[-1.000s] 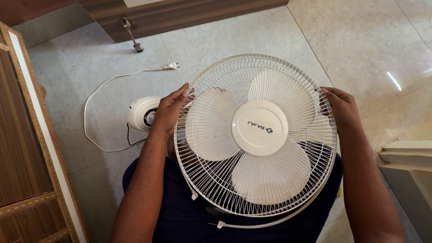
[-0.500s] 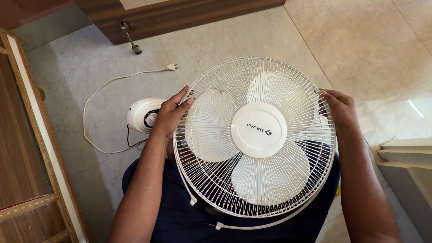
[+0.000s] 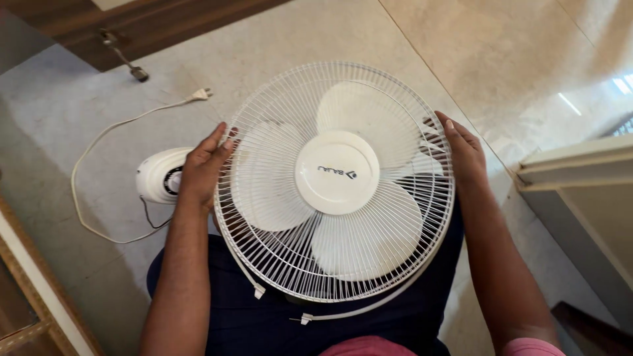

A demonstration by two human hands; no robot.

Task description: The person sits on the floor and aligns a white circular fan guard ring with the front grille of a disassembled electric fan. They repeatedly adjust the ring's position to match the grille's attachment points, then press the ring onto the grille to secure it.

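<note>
- Round white wire fan guard [image 3: 283,264] with three white blades, lying face-up across the lap.
- Left hand [image 3: 203,165] curled on the guard's left rim; right hand [image 3: 461,153] gripping the right rim.
- White plastic rim band [image 3: 369,308] hanging loose below, apparently unclipped.
- White fan base [image 3: 157,175] with cord on the floor, apart.

The fan's grille [image 3: 277,264] is thin white wire. Its blades [image 3: 369,237] are smooth, shiny plastic. The stone floor [image 3: 501,72] is glossy. The door [image 3: 184,20] is brown wood.
</note>
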